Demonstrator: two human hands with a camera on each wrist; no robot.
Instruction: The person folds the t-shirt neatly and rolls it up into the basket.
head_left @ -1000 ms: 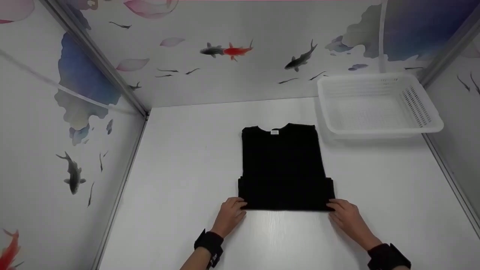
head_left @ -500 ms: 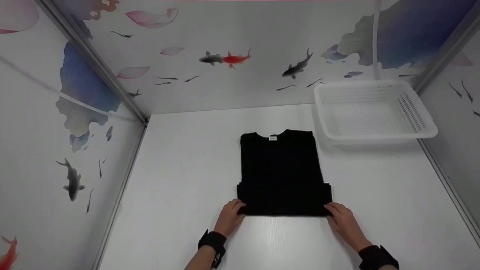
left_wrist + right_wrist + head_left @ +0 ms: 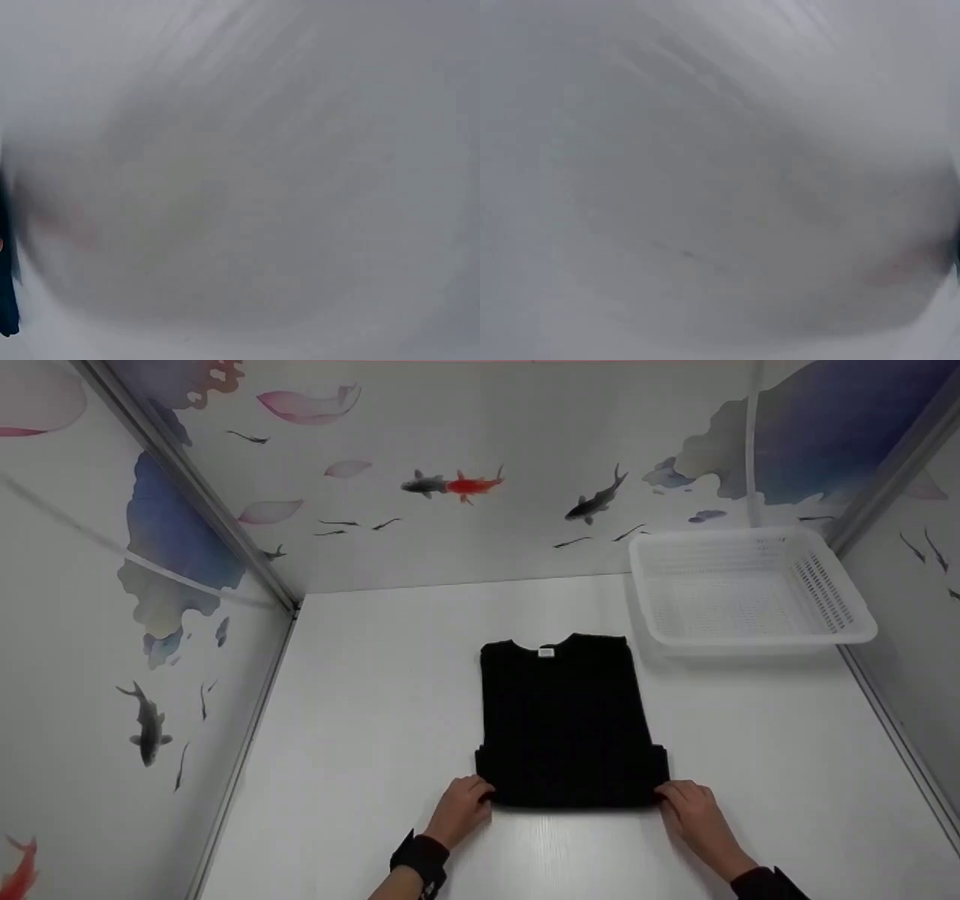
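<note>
A black T-shirt [image 3: 562, 712], folded into a neat rectangle, lies on the white table with its neckline and small white label [image 3: 546, 653] at the far end. Its near part forms a wider folded band [image 3: 570, 776]. My left hand [image 3: 459, 810] pinches the near left corner, and my right hand [image 3: 697, 821] pinches the near right corner. Parts of the fingertips are hidden at the cloth. Dark fabric [image 3: 7, 277] shows only as a strip at the left wrist view's edge; the right wrist view is mostly blurred white surface.
A white perforated plastic basket [image 3: 757, 643] stands at the back right of the white table [image 3: 360, 720], beyond the shirt. Panels printed with fish and petals enclose the left, back and right sides. Black bands [image 3: 420, 859] are on both wrists.
The view has tilted, so everything sits lower. Between the last two frames the shirt has slid slightly toward me, both hands still at its near corners.
</note>
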